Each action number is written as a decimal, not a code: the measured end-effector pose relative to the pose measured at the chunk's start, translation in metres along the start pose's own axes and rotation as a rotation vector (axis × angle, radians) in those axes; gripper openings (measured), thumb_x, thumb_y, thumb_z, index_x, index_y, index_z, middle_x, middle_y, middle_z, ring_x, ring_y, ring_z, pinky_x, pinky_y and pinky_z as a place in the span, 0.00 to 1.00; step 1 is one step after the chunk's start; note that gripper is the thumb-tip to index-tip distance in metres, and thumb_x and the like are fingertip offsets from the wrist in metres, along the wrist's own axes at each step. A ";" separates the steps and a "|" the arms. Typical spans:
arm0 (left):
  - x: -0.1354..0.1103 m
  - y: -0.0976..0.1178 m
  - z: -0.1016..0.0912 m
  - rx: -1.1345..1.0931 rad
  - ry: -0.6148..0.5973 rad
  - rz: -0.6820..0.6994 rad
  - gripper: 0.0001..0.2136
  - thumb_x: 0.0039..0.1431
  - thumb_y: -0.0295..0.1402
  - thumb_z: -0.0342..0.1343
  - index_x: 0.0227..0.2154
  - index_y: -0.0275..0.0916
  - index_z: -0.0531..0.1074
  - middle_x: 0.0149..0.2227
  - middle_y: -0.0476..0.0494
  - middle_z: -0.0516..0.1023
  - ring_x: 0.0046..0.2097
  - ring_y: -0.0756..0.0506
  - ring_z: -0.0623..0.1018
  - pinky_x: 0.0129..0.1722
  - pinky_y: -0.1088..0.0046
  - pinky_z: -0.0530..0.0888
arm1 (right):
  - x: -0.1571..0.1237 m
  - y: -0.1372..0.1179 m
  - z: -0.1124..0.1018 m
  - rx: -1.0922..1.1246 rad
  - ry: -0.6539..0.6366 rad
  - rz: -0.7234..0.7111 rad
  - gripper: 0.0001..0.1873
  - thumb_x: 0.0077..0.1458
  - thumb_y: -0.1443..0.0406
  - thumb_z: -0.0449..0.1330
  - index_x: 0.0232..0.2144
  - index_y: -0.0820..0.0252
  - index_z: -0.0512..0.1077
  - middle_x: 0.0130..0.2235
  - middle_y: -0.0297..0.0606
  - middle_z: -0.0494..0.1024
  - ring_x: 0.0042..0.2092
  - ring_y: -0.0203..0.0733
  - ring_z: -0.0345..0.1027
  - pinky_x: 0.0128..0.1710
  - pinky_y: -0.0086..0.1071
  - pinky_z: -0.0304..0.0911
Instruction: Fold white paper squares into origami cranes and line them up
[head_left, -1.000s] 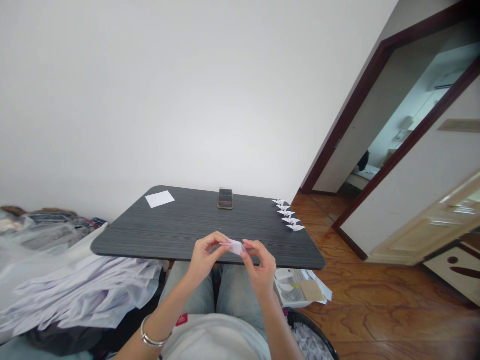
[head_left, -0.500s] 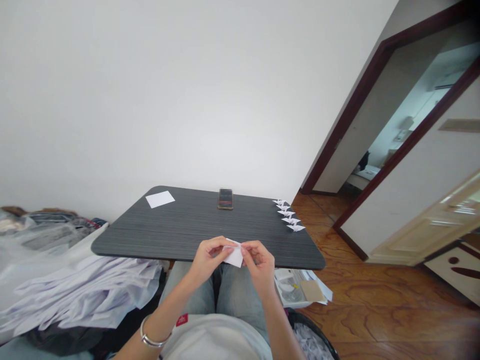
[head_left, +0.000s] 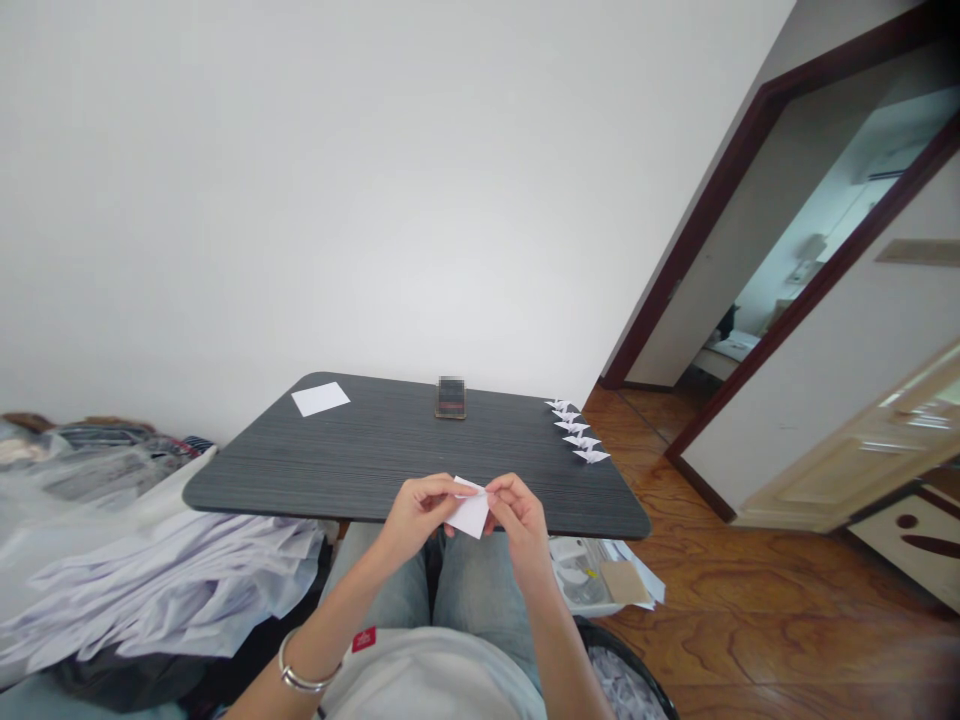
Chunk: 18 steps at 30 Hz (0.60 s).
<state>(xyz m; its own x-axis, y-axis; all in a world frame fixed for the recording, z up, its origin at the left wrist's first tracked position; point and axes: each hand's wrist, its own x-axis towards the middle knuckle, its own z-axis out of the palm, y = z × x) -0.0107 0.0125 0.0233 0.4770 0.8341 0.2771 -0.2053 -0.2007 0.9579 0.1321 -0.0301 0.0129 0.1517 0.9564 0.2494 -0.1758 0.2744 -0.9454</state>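
Note:
A small folded piece of white paper is held between both hands, just over the near edge of the dark table. My left hand pinches its left side, thumb on top. At the upper right corner, my right hand has its thumb and fingertips closed on the paper. The fingers under the sheet are partly hidden. Along the table's right side stands a row of several folded paper cranes. A flat sheet of white paper lies at the far left corner.
A phone leans upright at the table's back, near the wall. White cloth is heaped at left. Below the table's right end are a white box of papers and a dark bin holding white scraps.
The folded paper has turned slightly and shows more of its face. My right thumb and fingers have shifted a little at its upper corner; the left hand keeps its pinch.

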 end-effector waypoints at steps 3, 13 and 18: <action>0.000 -0.001 -0.001 0.016 -0.013 -0.004 0.09 0.48 0.34 0.56 0.31 0.36 0.77 0.26 0.47 0.69 0.23 0.53 0.69 0.17 0.80 0.69 | 0.001 0.003 0.000 0.014 0.030 0.001 0.09 0.48 0.60 0.57 0.26 0.60 0.65 0.19 0.28 0.68 0.19 0.30 0.59 0.17 0.23 0.56; 0.001 -0.001 -0.002 0.063 -0.018 0.000 0.09 0.49 0.33 0.55 0.30 0.34 0.77 0.25 0.48 0.67 0.21 0.54 0.67 0.16 0.80 0.68 | 0.003 0.009 -0.002 0.030 0.068 0.051 0.06 0.45 0.63 0.58 0.23 0.60 0.66 0.20 0.29 0.68 0.21 0.31 0.60 0.17 0.22 0.57; 0.001 0.000 -0.002 0.089 -0.002 0.014 0.08 0.50 0.31 0.54 0.28 0.34 0.77 0.24 0.48 0.67 0.21 0.55 0.68 0.16 0.82 0.68 | 0.003 0.006 -0.003 0.072 0.077 0.055 0.07 0.47 0.61 0.57 0.26 0.60 0.67 0.22 0.31 0.69 0.22 0.32 0.62 0.17 0.22 0.58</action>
<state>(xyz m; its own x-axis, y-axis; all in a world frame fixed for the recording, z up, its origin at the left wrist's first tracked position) -0.0118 0.0147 0.0240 0.4767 0.8297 0.2904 -0.1352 -0.2572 0.9569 0.1341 -0.0261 0.0075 0.2140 0.9604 0.1783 -0.2547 0.2311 -0.9390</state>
